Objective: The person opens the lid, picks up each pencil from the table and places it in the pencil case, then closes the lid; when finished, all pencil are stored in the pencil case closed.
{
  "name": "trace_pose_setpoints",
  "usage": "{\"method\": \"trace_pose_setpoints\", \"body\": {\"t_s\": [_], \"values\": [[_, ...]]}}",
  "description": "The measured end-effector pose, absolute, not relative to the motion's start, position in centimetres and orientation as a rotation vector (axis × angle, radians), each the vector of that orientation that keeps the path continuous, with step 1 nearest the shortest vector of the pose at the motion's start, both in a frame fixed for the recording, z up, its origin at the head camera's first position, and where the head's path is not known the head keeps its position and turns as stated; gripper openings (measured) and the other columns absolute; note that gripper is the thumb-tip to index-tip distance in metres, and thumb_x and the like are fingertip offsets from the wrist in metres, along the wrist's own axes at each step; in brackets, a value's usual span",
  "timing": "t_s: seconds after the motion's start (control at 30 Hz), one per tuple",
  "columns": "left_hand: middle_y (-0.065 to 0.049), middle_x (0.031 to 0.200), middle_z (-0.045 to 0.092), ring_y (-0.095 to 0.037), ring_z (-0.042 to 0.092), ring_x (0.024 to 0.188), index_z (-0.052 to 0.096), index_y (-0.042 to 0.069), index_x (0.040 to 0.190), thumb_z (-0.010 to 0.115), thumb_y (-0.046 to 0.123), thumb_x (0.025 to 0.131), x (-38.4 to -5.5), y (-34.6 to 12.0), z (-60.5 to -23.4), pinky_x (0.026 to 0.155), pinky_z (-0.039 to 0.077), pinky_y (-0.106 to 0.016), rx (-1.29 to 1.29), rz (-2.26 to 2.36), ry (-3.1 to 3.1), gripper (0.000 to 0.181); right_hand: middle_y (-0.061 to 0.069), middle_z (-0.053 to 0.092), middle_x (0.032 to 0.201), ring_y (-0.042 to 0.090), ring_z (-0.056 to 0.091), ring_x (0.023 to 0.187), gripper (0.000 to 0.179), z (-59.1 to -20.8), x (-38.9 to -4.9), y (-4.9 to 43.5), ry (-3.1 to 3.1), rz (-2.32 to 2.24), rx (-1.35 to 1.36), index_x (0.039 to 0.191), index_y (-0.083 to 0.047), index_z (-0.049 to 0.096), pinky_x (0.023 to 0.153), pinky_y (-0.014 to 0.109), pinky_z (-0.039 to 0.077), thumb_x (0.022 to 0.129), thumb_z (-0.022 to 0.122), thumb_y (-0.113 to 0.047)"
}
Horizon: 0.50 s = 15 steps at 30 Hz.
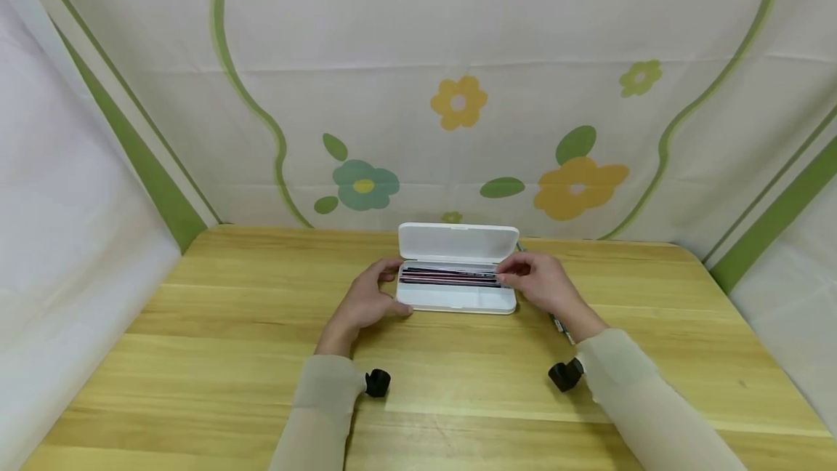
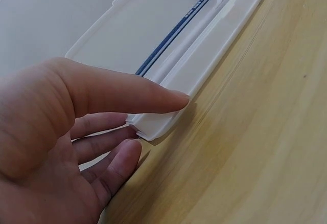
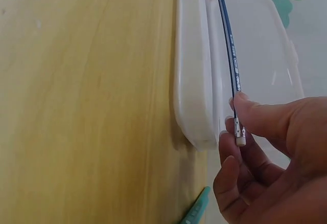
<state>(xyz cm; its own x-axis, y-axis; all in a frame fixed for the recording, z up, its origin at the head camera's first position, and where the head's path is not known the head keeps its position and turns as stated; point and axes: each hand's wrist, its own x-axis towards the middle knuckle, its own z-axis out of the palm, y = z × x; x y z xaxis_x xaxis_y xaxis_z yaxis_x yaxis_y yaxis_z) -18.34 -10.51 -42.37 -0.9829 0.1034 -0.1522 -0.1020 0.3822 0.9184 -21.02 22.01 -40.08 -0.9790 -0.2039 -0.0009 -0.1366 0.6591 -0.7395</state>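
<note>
A white pencil case (image 1: 464, 307) lies on the table with its lid (image 1: 458, 242) raised at the back. Several slim dark and reddish pencils (image 1: 445, 278) lie lengthwise inside it. My left hand (image 1: 366, 300) holds the case's left end, its thumb over the front edge and the other fingers around the end. At the opposite end, my right hand (image 1: 539, 282) pinches a dark blue pencil (image 3: 230, 50) between thumb and fingers, close to its metal band and white eraser (image 3: 240, 141). The pencil slants over the case, its far end toward my left hand.
A teal pen-like item (image 3: 195, 207) lies on the wooden table (image 1: 451, 398) beside the case's right end, partly hidden under my right hand. A flower-patterned cloth (image 1: 392, 78) hangs right behind the table's back edge.
</note>
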Motion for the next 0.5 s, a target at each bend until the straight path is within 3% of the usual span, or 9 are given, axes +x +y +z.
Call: {"method": "trace_pose_setpoints", "body": {"t_s": [0.5], "values": [[-0.013,0.148,0.06,-0.033,0.052,0.14,0.059,0.014,0.151,0.091,-0.003,0.074,-18.3,-10.49,-42.27,0.118,0.044,-0.054,0.007,1.667,2.44,0.085,0.01,0.075,0.102,0.021,0.06,0.089,0.009,-40.46,-21.45,20.99,2.811,-1.24,-0.229,0.104,-0.01,0.082,0.079,0.033,0.048,0.097,0.079,-0.015]]}}
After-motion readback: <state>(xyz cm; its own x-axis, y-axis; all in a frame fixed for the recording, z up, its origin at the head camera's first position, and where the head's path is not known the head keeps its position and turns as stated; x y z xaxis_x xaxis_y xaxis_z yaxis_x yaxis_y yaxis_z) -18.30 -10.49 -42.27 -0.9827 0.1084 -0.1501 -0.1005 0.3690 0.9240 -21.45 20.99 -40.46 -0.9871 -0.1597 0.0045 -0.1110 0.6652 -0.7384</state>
